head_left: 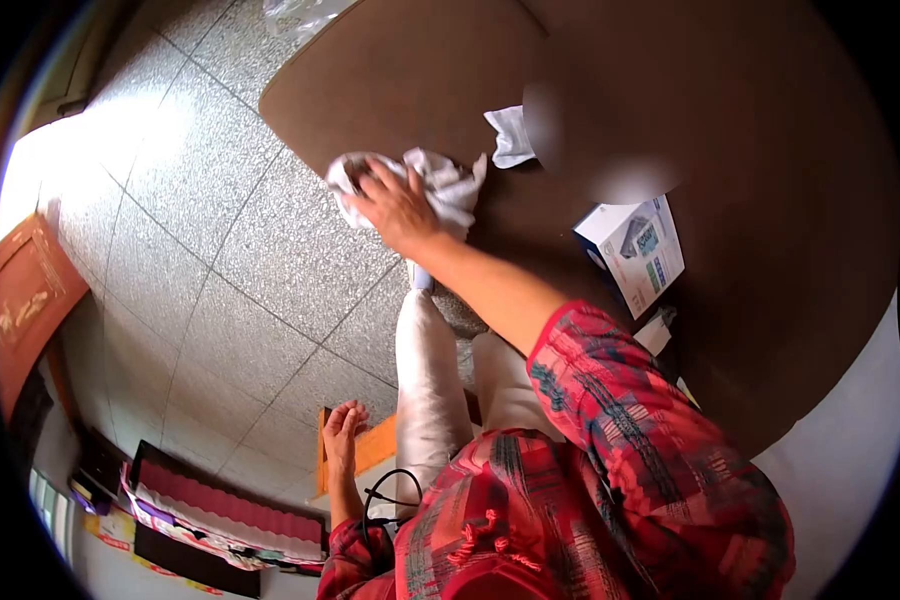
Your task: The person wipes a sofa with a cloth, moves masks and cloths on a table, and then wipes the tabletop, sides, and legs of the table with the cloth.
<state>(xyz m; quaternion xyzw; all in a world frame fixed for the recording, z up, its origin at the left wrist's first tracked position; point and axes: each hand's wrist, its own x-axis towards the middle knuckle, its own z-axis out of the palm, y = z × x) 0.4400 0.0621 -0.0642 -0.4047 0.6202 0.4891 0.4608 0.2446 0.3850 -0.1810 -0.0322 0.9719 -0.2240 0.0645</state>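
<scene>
The white cloth (452,190) is found directly under the right hand (400,212), at the edge of the brown tabletop (400,95), and a part of it is bunched in folds beyond the fingertips. From this, the step in hand is judged to be a wiping of the tabletop's edge. For a further stroke, an even pressure through the fingers would be called for, with the loose folds gathered under the palm. The right arm is stretched forward and across the body, the back of the hand is turned upward, and the fingers are spread over the cloth; whether it is gripped or only pressed cannot be told. The left hand (343,425) is held low and well apart from the right one, its fingers loosely bent, and nothing is seen in it. Just beyond the cloth, to the right of the right hand, a small white packet (511,138) is laid. Farther to the right of the same hand, a blue-and-white printed carton (638,252) is placed. Near the left hand, a black cable (380,480) is seen.
</scene>
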